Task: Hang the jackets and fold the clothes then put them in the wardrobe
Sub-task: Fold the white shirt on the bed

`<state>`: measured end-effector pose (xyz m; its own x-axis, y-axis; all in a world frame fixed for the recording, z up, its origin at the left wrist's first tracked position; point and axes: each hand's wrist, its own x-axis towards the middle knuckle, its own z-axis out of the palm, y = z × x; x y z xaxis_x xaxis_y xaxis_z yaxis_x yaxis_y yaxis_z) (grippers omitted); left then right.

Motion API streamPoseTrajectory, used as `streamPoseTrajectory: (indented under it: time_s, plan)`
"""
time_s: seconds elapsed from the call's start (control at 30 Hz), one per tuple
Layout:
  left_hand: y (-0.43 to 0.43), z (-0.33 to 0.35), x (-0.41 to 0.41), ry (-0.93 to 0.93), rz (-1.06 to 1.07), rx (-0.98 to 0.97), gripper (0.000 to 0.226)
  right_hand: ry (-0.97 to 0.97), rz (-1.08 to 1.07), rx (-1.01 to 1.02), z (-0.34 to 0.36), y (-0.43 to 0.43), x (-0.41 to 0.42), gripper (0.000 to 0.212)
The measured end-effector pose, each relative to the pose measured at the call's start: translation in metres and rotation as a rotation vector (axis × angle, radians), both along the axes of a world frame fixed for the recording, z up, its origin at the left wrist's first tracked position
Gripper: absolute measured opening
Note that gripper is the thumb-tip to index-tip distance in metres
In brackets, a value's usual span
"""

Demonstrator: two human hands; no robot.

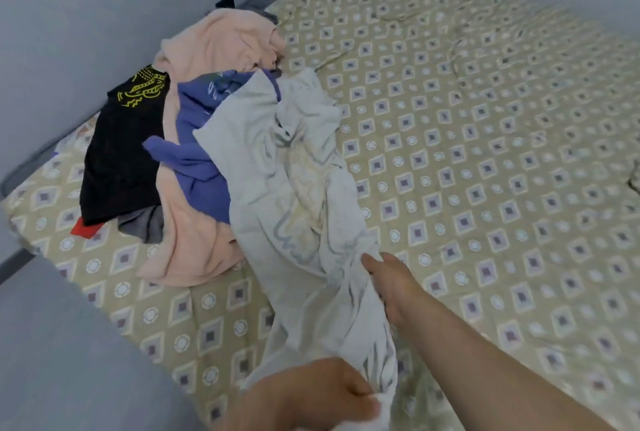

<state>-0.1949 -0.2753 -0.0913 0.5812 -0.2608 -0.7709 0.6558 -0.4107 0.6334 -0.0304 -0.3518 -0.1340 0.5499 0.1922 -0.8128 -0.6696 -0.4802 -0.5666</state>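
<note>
On the bed (pixel 485 153), at the centre of your view, the white shirt (pixel 263 160) runs as a long crumpled strip from 12 o'clock of the pile down to 6 o'clock at the frame's bottom edge.

- Your left hand (pixel 311 392), at 6 o'clock: fingers curled tight round the bunched lower end of the white shirt, lifting it off the quilt.
- Your right hand (pixel 393 283), just past it toward 1 o'clock, arm coming in from 4 o'clock: fingers closed on the shirt's right edge, tips buried in the folds.
- The shirt's far end lies on the pile, overlapping the blue top (pixel 201 167). A faint grey print shows on the shirt's front.
- The pile sits at 10 o'clock from your hands. The peach top (pixel 221 39) is the largest piece, lying under the blue one and spreading out both ends.
- The black shirt (pixel 121 160) with yellow print lies at the pile's 9 o'clock side, touching the peach top.
- A grey cloth (pixel 143 224) and a red cloth (pixel 85 228) stick out from under the black shirt's near edge.
- The bed's right half, from 1 to 4 o'clock, shows only wrinkled patterned quilt.
- The grey wall (pixel 86 14) is at 10 to 11 o'clock and the floor (pixel 69 344) at 8 o'clock.
</note>
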Motion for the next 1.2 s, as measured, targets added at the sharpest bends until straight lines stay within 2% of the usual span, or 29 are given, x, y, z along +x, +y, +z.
streamPoseTrajectory:
  time_s: [0.07, 0.1, 0.17, 0.2, 0.27, 0.33, 0.4, 0.47, 0.53, 0.57, 0.63, 0.67, 0.7, 0.73, 0.8, 0.83, 0.9, 0.93, 1.0, 1.07, 1.13, 1.2]
  plan:
    - [0.009, -0.013, 0.010, -0.048, 0.298, 0.060, 0.022, -0.040, 0.050, -0.074, -0.004, -0.037, 0.000, 0.040]
    - [0.017, -0.022, 0.016, -0.094, 0.488, 0.181, 0.018, -0.093, 0.138, -0.129, -0.005, -0.057, 0.001, 0.038]
    - [0.033, -0.037, 0.029, -0.210, 0.755, 0.464, 0.007, -0.172, 0.401, -0.211, -0.006, -0.097, 0.001, 0.026]
    - [0.041, -0.043, 0.036, -0.263, 0.816, 0.552, 0.015, -0.168, 0.561, -0.228, -0.006, -0.116, 0.001, 0.024]
    - [0.055, -0.057, 0.048, -0.321, 0.828, 0.647, 0.034, -0.116, 0.878, -0.258, -0.002, -0.152, 0.002, 0.028]
    - [0.061, -0.065, 0.060, -0.366, 0.748, 0.764, 0.052, -0.073, 1.127, -0.336, 0.007, -0.186, 0.007, 0.034]
    - [0.058, -0.069, 0.070, -0.442, 0.685, 0.810, 0.065, 0.031, 1.257, -0.460, 0.014, -0.221, 0.016, 0.041]
    - [0.052, -0.072, 0.080, -0.430, 0.687, 0.766, 0.076, 0.185, 1.305, -0.618, 0.018, -0.254, 0.023, 0.049]
    - [0.046, -0.076, 0.085, -0.346, 0.711, 0.685, 0.085, 0.355, 1.365, -0.801, 0.021, -0.277, 0.020, 0.070]
    - [0.042, -0.078, 0.085, -0.305, 0.692, 0.672, 0.089, 0.407, 1.403, -0.865, 0.022, -0.285, 0.017, 0.087]
    - [0.034, -0.083, 0.086, -0.261, 0.524, 0.748, 0.094, 0.355, 1.510, -0.920, 0.019, -0.297, 0.015, 0.116]
    - [0.032, -0.086, 0.088, -0.270, 0.414, 0.789, 0.095, 0.304, 1.550, -0.908, 0.017, -0.300, 0.013, 0.119]
    - [0.030, -0.085, 0.093, -0.269, 0.341, 0.792, 0.097, 0.257, 1.532, -0.883, 0.015, -0.303, 0.013, 0.115]
    - [0.029, -0.085, 0.099, -0.242, 0.328, 0.746, 0.100, 0.192, 1.460, -0.849, 0.013, -0.303, 0.014, 0.102]
    - [0.027, -0.079, 0.109, -0.136, 0.409, 0.600, 0.100, -0.006, 1.285, -0.814, 0.013, -0.295, 0.014, 0.061]
    - [0.025, -0.075, 0.112, -0.107, 0.457, 0.539, 0.087, -0.133, 1.198, -0.816, 0.015, -0.288, 0.015, 0.049]
    - [0.020, -0.072, 0.109, -0.114, 0.559, 0.397, 0.030, -0.359, 1.014, -0.759, 0.016, -0.268, 0.013, 0.039]
    - [0.015, -0.068, 0.103, -0.115, 0.584, 0.345, 0.006, -0.421, 0.936, -0.697, 0.018, -0.256, 0.010, 0.036]
    - [0.005, -0.063, 0.083, -0.061, 0.608, 0.285, 0.015, -0.467, 0.836, -0.559, 0.024, -0.230, -0.001, 0.037]
    - [-0.007, -0.056, 0.054, 0.033, 0.570, 0.175, 0.012, -0.505, 0.794, -0.439, 0.027, -0.206, -0.012, 0.039]
    - [-0.020, -0.050, 0.023, 0.128, 0.467, 0.075, 0.018, -0.563, 0.795, -0.332, 0.028, -0.181, -0.019, 0.043]
    - [-0.030, -0.046, -0.007, 0.253, 0.406, 0.064, 0.019, -0.630, 0.846, -0.239, 0.026, -0.155, -0.021, 0.055]
